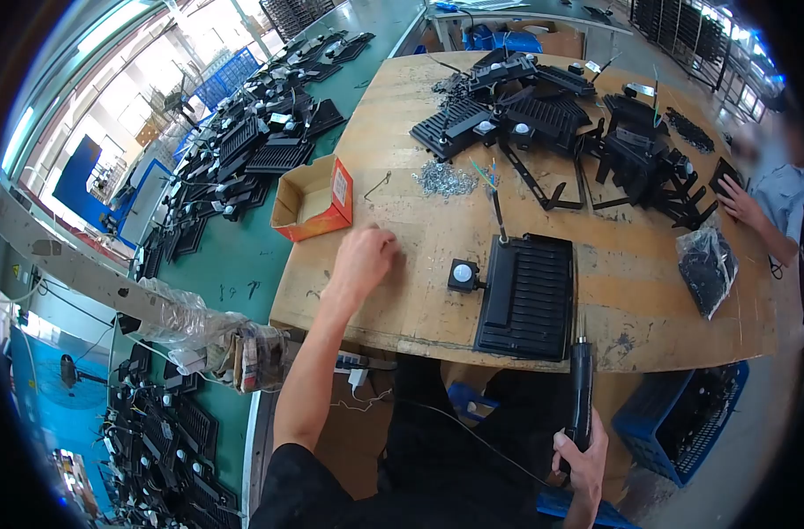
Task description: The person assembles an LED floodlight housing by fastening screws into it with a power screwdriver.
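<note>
My right hand (pixel 585 458) is wrapped round a black electric screwdriver (pixel 582 379), its thin bit pointing up beside the table's front edge. My left hand (pixel 364 257) is over the wooden table, fingers curled together; whatever they hold, if anything, is hidden. Between my hands lies a black finned floodlight housing (pixel 527 300), back side up. A small sensor (pixel 462 275) with a white dome juts from its left side, and a cable (pixel 499 216) stands up from its far edge. An open orange cardboard box (pixel 342 198) stands just beyond my left hand.
A pile of small metal screws (pixel 446 179) lies mid-table, with black housings (pixel 538 115) and brackets (pixel 543 187) behind. More lights (pixel 243 141) cover the green conveyor at left. A bagged part (pixel 707 269) lies near a co-worker's hand (pixel 742 203). A blue crate (pixel 684 423) stands below right.
</note>
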`<state>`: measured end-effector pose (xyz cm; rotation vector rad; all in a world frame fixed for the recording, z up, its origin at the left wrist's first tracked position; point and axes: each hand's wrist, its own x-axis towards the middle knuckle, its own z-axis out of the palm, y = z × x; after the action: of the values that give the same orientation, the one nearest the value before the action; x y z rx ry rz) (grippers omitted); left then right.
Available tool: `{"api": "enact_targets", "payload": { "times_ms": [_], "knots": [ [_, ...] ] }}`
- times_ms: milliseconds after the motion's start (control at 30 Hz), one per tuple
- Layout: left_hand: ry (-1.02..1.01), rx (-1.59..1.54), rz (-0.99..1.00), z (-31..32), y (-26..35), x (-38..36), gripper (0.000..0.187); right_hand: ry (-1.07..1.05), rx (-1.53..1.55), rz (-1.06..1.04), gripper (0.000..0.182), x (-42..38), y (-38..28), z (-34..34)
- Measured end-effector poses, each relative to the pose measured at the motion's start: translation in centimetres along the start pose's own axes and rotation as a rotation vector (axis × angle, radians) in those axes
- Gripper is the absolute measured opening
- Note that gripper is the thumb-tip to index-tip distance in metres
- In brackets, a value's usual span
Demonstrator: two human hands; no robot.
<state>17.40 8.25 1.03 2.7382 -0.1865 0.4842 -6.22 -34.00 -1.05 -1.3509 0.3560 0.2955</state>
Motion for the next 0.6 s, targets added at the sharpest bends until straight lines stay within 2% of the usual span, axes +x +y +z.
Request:
{"api": "enact_targets", "payload": {
  "times_ms": [33, 200, 267, 400, 467, 500, 567, 600],
  "knots": [
    [-0.037, 0.032, 0.006, 0.2, 0.6, -0.7, 0.013, -0.004, -0.006, 0.000, 0.075, 0.1, -0.1, 0.1],
    [0.078, 0.264, 0.153, 2.3, 1.0, -2.4, 0.005, -0.008, -0.058, -0.011, 0.066, 0.2, -0.5, 0.3],
    [-0.029, 0.369, 0.132, 2.0, 1.6, -2.3, 0.009, -0.008, -0.036, -0.042, 0.067, -0.1, -0.8, 0.6],
    [0.034, 0.275, 0.102, 1.6, 0.6, -1.5, 0.013, -0.006, -0.012, -0.090, 0.065, -1.4, -1.0, 1.1],
    [0.203, -0.093, -0.050, 0.2, 0.8, -1.6, 0.020, -0.007, -0.041, -0.098, 0.072, -2.7, -1.2, 0.9],
    [0.204, -0.098, -0.038, -0.5, 1.2, -1.9, 0.020, 0.002, -0.037, -0.105, 0.072, -3.5, -1.6, 1.0],
    [0.241, -0.575, -0.277, -1.8, 2.2, -3.2, 0.030, -0.022, -0.180, -0.009, 0.079, -5.0, -2.0, 1.3],
    [0.162, -0.598, -0.264, -2.4, 2.9, -4.1, 0.031, -0.022, -0.138, -0.080, 0.078, -5.0, -1.1, 1.7]
  ]
}}
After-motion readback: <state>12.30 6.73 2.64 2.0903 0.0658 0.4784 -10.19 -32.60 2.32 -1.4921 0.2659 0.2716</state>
